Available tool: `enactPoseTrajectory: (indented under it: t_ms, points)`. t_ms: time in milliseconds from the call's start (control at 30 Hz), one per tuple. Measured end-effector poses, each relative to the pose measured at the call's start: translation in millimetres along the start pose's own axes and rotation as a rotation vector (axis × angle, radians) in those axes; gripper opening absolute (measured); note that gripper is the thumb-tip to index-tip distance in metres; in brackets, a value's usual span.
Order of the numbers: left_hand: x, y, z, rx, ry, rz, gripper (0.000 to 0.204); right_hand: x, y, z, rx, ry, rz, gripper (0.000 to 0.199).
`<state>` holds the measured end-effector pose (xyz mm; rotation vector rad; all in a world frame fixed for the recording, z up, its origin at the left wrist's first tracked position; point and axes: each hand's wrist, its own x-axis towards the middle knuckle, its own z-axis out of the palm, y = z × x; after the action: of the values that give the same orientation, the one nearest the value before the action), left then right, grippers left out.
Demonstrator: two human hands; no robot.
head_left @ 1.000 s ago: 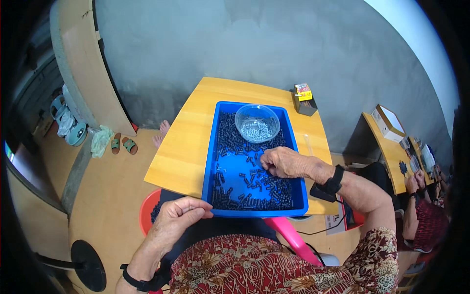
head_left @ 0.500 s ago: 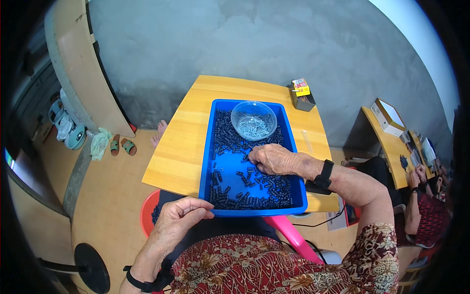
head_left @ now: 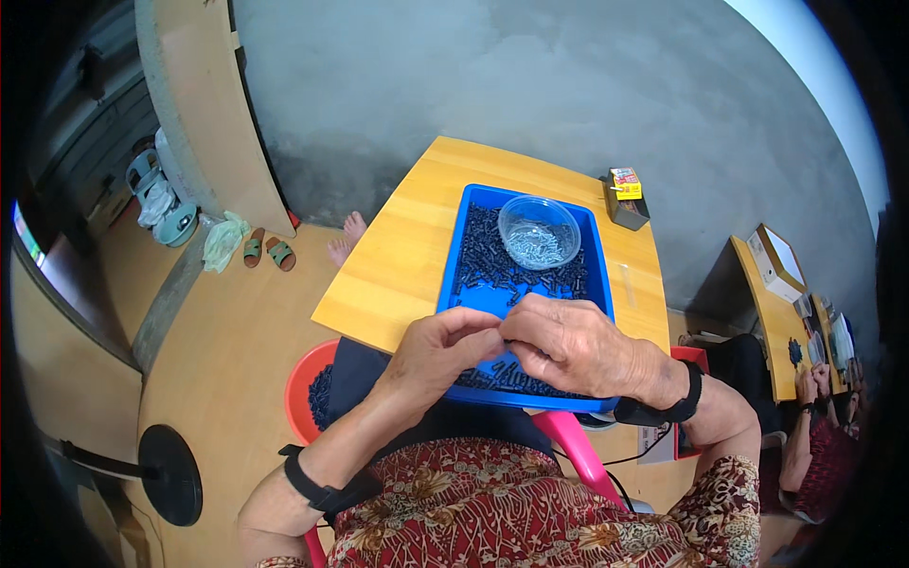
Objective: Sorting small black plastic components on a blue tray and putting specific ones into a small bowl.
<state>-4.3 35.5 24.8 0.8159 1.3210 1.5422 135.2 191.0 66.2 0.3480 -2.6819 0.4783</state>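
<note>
My left hand [head_left: 434, 358] and my right hand [head_left: 579, 346] meet fingertip to fingertip above the near part of a blue tray [head_left: 487, 300]. Both are closed in a pinch; what lies between the fingers is mostly hidden and too small to name. Many small black cylindrical pieces [head_left: 479, 248] fill the tray, heaped along its far side and near edge. On the far heap rests a clear round plastic bowl [head_left: 511, 216] holding small shiny silver parts [head_left: 536, 249]. My hands cover much of the tray's nearer half.
The tray stands on a yellow wooden table [head_left: 398, 256]. A dark box [head_left: 629, 210] with a yellow packet sits at its far right corner. Below left is a red basin [head_left: 301, 398] of black pieces. Another person's hands [head_left: 812, 381] are at a second table [head_left: 778, 331], right.
My right hand has lifted from the pieces in the tray toward me. My left hand has come up from the tray's near left corner to meet it. The whole view has shifted a little.
</note>
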Motion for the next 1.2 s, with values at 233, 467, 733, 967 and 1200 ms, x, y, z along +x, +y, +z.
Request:
enactPoseTrajectory:
  t_ms: [233,467,733,967,1200]
  points:
    - [-1.7,-3.8,-9.1,-0.051,-0.029,-0.007,0.023,5.7,-2.8,11.7,0.008,0.028,-0.023,0.029]
    - [-2.5,-16.5,-21.0,-0.184,0.018,-0.015,0.019,15.1,-8.2,24.1,0.081,0.171,0.007,0.025]
    - [-5.7,-16.8,-19.5,-0.234,0.048,-0.009,0.026,5.6,-4.6,33.1,0.165,0.219,0.126,0.012]
    - [-7.1,-16.4,-19.2,-0.254,0.005,-0.006,0.035,7.5,-9.3,40.0,0.116,0.248,0.079,0.017]
    - [-8.4,-13.9,-19.0,-0.309,0.04,-0.038,0.031,7.4,-9.0,42.3,0.207,0.255,0.138,0.022]
